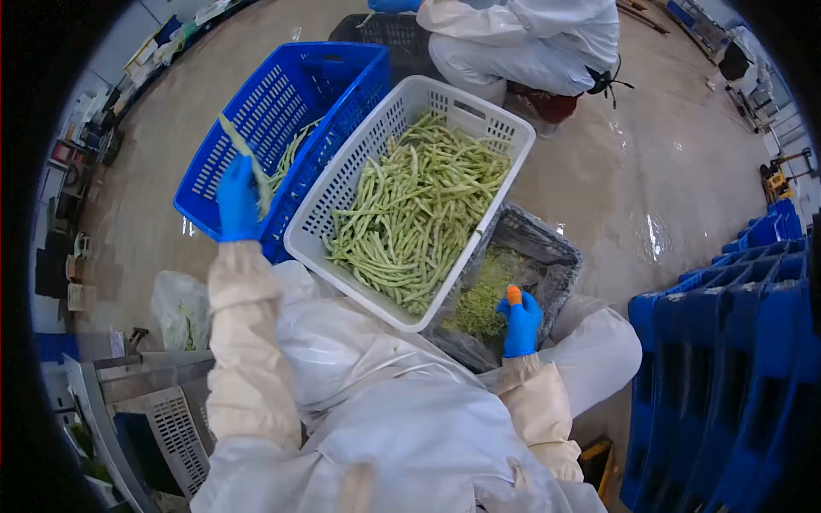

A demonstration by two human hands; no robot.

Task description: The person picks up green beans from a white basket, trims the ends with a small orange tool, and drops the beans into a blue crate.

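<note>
My left hand (239,198), in a blue glove, is closed around a long green bean (233,135) at the near side of the blue basket (248,103). More green beans lie inside that basket, partly behind my hand. A white basket (299,231) beside it is heaped with green beans (419,205). My right hand (522,327), gloved in blue with an orange piece (514,295) at one digit, is over the dark lined crate (547,244). Its fingers are curled; what they hold, if anything, is hidden. Small green trimmings (483,299) fill part of this crate.
Across from me sits a co-worker in white coveralls (530,43), next to a dark crate (393,38). Blue pallets (718,368) are stacked at my right. A plastic bag (181,303) and a metal frame (111,385) stand at my left. The floor is wet.
</note>
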